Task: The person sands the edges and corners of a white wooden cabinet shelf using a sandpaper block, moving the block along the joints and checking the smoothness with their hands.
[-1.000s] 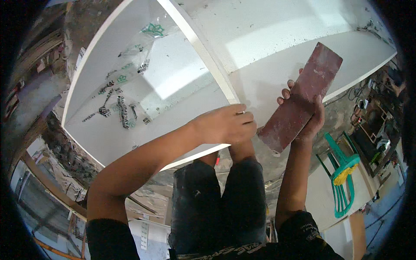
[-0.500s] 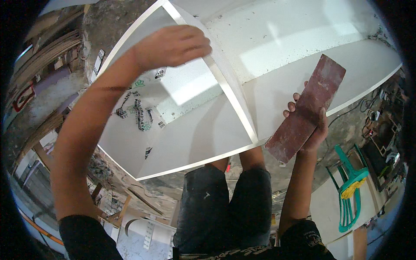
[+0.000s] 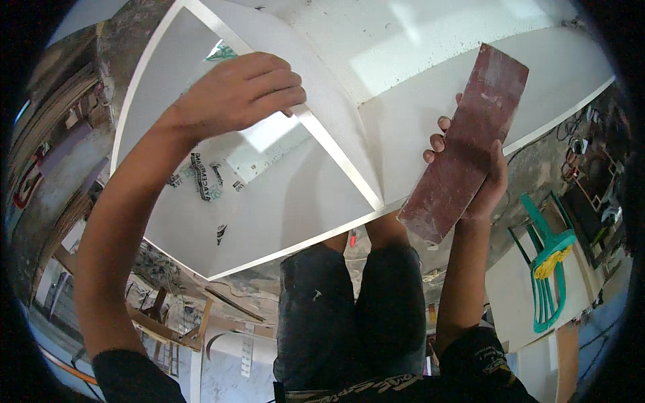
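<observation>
A large white open-fronted cabinet [image 3: 322, 243] stretches across the view in front of my legs. It is split by a white divider panel [image 3: 339, 158]. My left hand [image 3: 245, 94] is on the divider's front edge, with its fingers curled over it and the fingertips partly hidden. To the right, my right hand [image 3: 494, 178] grips a dark red, flat rectangular board [image 3: 470, 138] that looks like a sanding block. The board is held tilted over the cabinet's near side panel, its worn face toward me. Fingers show along its left edge and the thumb lies at its right.
Printed stickers [image 3: 203, 176] mark the inside of the left compartment, and dark specks dot the right one. A green plastic chair [image 3: 547, 269] with a yellow cloth [image 3: 553, 263] lies at the right. Stacked boards [image 3: 57, 111] are at the left.
My left hand has come nearer along the divider edge, its fingers now curled over it. My right hand still holds the board. The cabinet appears shifted left in view.
</observation>
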`<action>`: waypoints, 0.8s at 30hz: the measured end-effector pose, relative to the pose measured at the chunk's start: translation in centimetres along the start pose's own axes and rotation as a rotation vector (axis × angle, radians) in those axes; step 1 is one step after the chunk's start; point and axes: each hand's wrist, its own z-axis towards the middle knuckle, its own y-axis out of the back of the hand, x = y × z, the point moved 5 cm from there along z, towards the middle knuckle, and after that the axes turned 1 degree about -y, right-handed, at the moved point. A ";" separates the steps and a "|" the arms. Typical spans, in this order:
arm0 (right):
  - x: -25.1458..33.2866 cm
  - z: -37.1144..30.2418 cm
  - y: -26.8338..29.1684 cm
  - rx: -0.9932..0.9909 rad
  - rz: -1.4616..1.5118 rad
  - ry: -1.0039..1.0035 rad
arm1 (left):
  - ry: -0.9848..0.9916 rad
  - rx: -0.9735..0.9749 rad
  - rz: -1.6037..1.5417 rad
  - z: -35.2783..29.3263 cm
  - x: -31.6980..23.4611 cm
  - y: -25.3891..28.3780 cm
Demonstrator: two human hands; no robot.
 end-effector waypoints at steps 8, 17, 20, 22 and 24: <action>-0.1 -0.2 0.4 -0.010 0.041 -0.036 | 0.025 0.048 0.044 -0.5 2.4 1.5; 0.1 -0.2 0.5 -0.025 0.021 -0.128 | 0.096 -0.049 -0.033 -1.0 3.0 1.6; 0.0 -0.2 0.4 -0.014 0.126 -0.162 | 0.139 -0.091 -0.100 -0.9 2.8 1.4; -0.1 -0.1 1.3 0.039 0.140 -0.187 | 0.147 -0.071 -0.158 -0.4 2.8 1.3; -0.3 0.0 1.2 0.008 0.139 -0.207 | 0.184 -0.041 -0.209 -0.9 2.6 1.2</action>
